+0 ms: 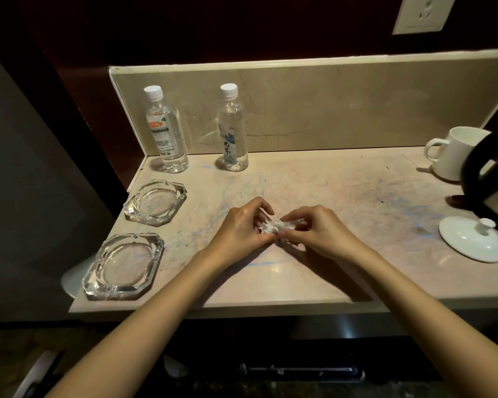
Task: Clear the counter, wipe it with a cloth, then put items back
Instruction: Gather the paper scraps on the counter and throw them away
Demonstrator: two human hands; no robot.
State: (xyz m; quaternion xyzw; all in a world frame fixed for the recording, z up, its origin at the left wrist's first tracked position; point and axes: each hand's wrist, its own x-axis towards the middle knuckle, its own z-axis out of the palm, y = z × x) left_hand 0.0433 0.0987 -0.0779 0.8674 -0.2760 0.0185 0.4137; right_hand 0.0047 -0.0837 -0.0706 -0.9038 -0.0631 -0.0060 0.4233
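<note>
A small crumpled white tissue (276, 226) sits between both hands over the middle of the beige marble counter (328, 277). My left hand (243, 225) pinches its left side with curled fingers, and my right hand (314, 229) pinches its right side. Blue and reddish scribble marks cover the counter top. Two clear water bottles (167, 130) (233, 130) stand at the back left. Two glass ashtrays (156, 202) (124, 267) lie along the left edge.
A white mug (454, 153) stands at the back right, behind a black kettle (489, 179) at the right edge. A white lid (472, 239) lies in front of the kettle. A backsplash closes the rear; a drawer handle (302, 370) shows below the counter.
</note>
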